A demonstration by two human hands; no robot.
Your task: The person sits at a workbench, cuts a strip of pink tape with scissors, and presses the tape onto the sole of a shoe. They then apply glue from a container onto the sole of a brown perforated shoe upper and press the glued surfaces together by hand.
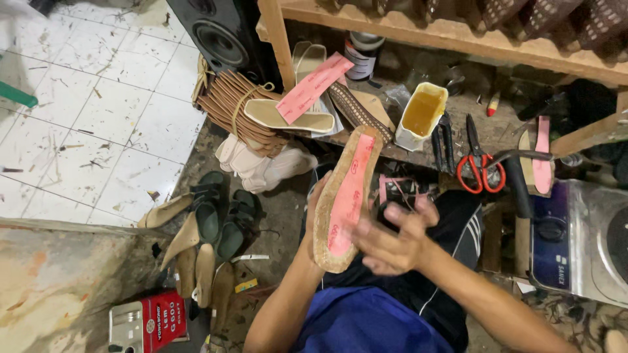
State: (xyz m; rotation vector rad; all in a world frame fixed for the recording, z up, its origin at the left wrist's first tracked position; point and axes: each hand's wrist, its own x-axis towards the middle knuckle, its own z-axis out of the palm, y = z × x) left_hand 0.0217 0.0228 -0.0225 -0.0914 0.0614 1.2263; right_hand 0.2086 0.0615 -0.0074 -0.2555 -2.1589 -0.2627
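Two hands are on one shoe sole (347, 196), held up over the person's lap, in the middle of the view. The sole's long axis runs from near-left to far-right: its broad end sits low by the wrist and its narrower end points up toward the workbench (471, 124). Its pink-lined face is turned toward the camera, with a woven tan edge all round.

The left hand (315, 219) is behind and left of the sole, fingers closed around the tan edge near the lower end; it is clamped on the sole and bears its weight. The right hand (392, 238) lies just right of the sole's lower half, fingers spread and loosely curled, blurred. Its fingertips appear to touch the pink face or its right edge, but the blur makes actual contact impossible to confirm. It holds nothing else.

Of the two, the right hand is the free one and lies nearer the pink face; the sole lies to its left.

Nearby items: a yellowish tub of glue (422, 114) and red-handled scissors (479, 163) on the workbench, far right of the sole; a bundle of brown straps (229, 108) far left.
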